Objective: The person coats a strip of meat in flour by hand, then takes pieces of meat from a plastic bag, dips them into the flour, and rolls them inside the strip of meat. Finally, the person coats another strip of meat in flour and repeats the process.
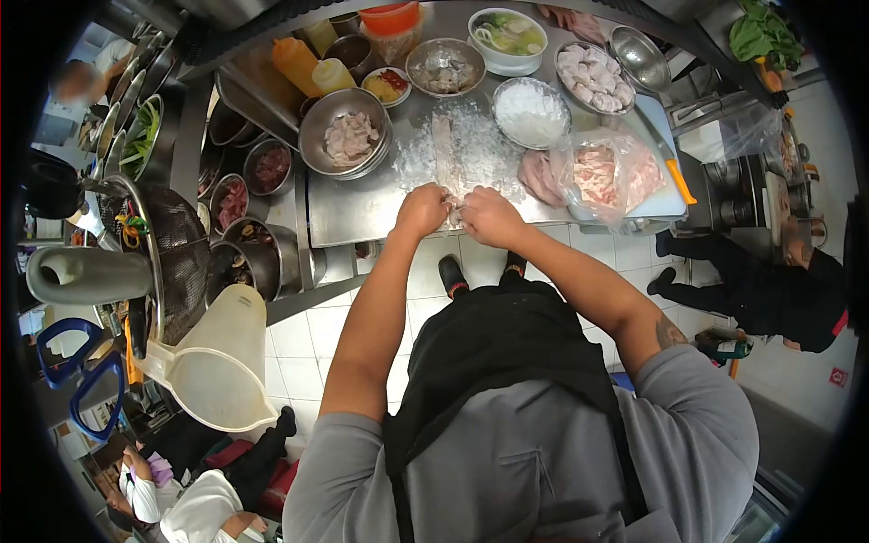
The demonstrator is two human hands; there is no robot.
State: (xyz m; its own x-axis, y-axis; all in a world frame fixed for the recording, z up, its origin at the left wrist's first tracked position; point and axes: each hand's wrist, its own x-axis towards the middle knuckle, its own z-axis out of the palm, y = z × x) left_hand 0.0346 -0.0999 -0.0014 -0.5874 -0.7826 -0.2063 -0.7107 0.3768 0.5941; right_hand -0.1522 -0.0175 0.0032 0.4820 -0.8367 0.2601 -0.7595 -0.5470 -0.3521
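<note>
A long pale strip coated in white powder, resembling meat (444,154), lies on the steel worktop, pointing away from me. At its near end, by the table's front edge, my left hand (423,211) and my right hand (491,217) are closed close together, fingers pinching the strip. White powder (480,140) is scattered around it. Beyond my right hand stands a bowl of white powder (531,112). To the right, a clear plastic bag of raw meat (605,172) rests on a white cutting board (665,199). Metal bowls with pale meat pieces (351,139) sit left of the powder.
A knife with an orange handle (679,181) lies on the board's right side. Farther back are a bowl of floured pieces (593,78), a soup bowl (508,41) and squeeze bottles (333,76). A plastic jug (217,371) and a strainer (176,253) are at left. Other people are around.
</note>
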